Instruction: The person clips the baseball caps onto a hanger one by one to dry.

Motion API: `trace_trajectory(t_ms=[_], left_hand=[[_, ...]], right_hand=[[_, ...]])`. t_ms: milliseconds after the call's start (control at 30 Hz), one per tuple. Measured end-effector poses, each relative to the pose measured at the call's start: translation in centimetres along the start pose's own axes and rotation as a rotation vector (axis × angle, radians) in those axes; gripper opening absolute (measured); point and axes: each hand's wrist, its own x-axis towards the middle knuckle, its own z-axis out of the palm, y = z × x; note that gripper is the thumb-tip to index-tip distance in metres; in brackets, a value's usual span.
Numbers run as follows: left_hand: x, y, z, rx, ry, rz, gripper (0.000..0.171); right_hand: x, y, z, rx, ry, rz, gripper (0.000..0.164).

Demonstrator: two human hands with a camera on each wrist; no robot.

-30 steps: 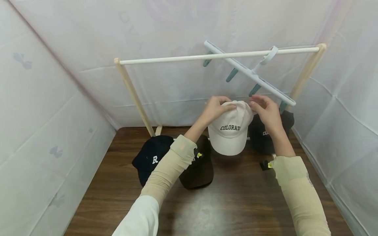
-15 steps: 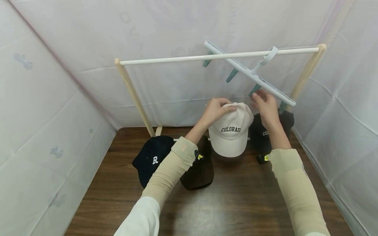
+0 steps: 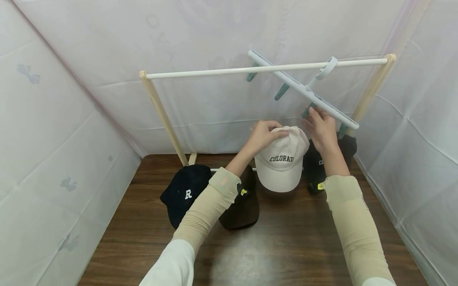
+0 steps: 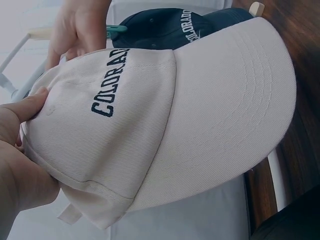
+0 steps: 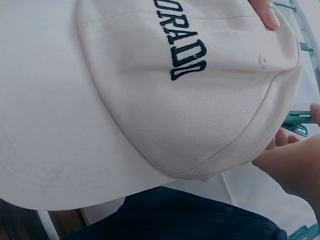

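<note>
A cream baseball cap (image 3: 279,174) lettered COLORADO hangs brim down in my left hand (image 3: 262,137), whose thumb presses the front of the crown while the fingers go behind it. To its right, my right hand (image 3: 325,133) pinches a teal clip (image 3: 306,112) on the pale blue clip hanger (image 3: 291,80), thumb on the near side. In the right wrist view the clip (image 5: 298,120) shows just past the crown's edge. A dark baseball cap (image 4: 160,31), also lettered COLORADO, hangs from the hanger's end clip (image 3: 342,130), partly hidden by my right arm.
The hanger hooks over the white rail (image 3: 214,71) of a wooden-ended rack. A navy cap (image 3: 186,186) with an R and a dark brown cap (image 3: 243,214) lie on the wooden table (image 3: 279,246), the brown one partly under my left sleeve. Pale fabric walls (image 3: 64,139) enclose the table.
My right hand has left the cream cap's edge and moved up to the clip, which it now pinches. My left hand, still holding the cap, has shifted slightly down and right.
</note>
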Motion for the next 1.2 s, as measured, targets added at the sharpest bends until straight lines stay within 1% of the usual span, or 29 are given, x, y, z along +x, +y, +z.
trace_trajectory(t_ms=[133,233,333,467,567,700,800,833,967,1133,1200], left_hand=[[0.0,-0.2,0.1,0.001,-0.003,0.007,0.018],[0.0,-0.3,0.2,-0.015,-0.01,-0.014,0.019],[0.0,-0.3,0.2,-0.018,-0.013,-0.024,0.02],[0.0,-0.1,0.3,-0.004,-0.01,-0.008,0.019],[0.0,0.1,0.4,-0.007,-0.001,-0.006,0.018],[0.1,0.1,0.7,-0.01,0.0,-0.003,0.017],[0.2,0.0,1.0,-0.008,-0.011,0.004,0.018],[0.2,0.0,1.1,-0.006,-0.014,0.005,0.018],[0.2,0.0,1.4,0.008,-0.023,0.01,0.018],[0.1,0.0,1.6,0.026,-0.024,0.012,0.019],[0.2,0.0,1.7,0.039,-0.026,0.01,0.019]], right_hand=[[0.2,0.1,0.0,0.074,-0.012,-0.016,0.051],[0.3,0.1,-0.1,0.101,-0.021,-0.025,0.049],[0.3,0.1,-0.1,0.16,-0.02,-0.03,0.046],[0.4,0.0,0.2,0.274,0.003,-0.052,0.036],[0.5,0.0,0.4,0.307,0.029,-0.08,0.03],[0.5,0.0,0.3,0.303,0.061,-0.108,0.023],[0.4,-0.1,0.0,0.29,0.066,-0.12,0.022],[0.3,-0.1,-0.2,0.301,0.065,-0.117,0.021],[0.1,-0.4,-0.7,0.293,0.049,-0.114,0.021],[-0.3,-1.0,-1.1,0.225,0.015,-0.105,0.025],[-0.5,-1.2,-1.3,0.227,-0.003,-0.097,0.025]])
